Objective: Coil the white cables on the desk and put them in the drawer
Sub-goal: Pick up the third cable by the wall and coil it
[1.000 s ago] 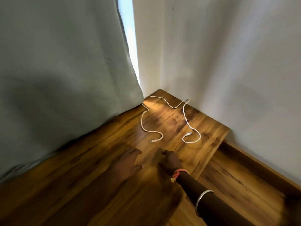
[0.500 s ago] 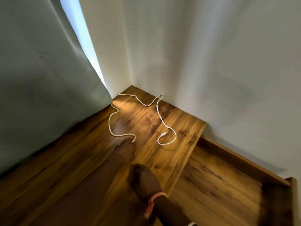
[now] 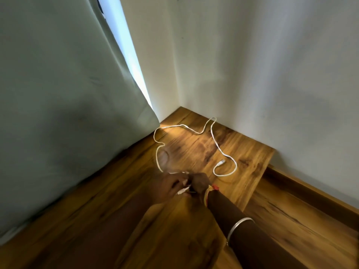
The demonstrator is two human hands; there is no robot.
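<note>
A long white cable [image 3: 214, 139] snakes across the wooden desk [image 3: 250, 154] in the corner of the room. Its far plug end [image 3: 221, 163] lies loose on the wood near a small loop. The near end of the cable is lifted off the desk between my two hands. My left hand [image 3: 167, 188] pinches that near plug end. My right hand [image 3: 199, 184] meets it there, fingers curled on the same stretch of cable. Both hands are close together at the desk's front part. No drawer is in view.
A grey-green curtain [image 3: 68, 113] hangs over the desk's left side, touching the cable's far bend. White walls [image 3: 272, 74] close the corner behind. The desk's right edge drops to a lower wooden surface [image 3: 303, 230].
My left hand reached the cable's near end and lifted it. My right hand came forward to join it on the cable. The camera has shifted.
</note>
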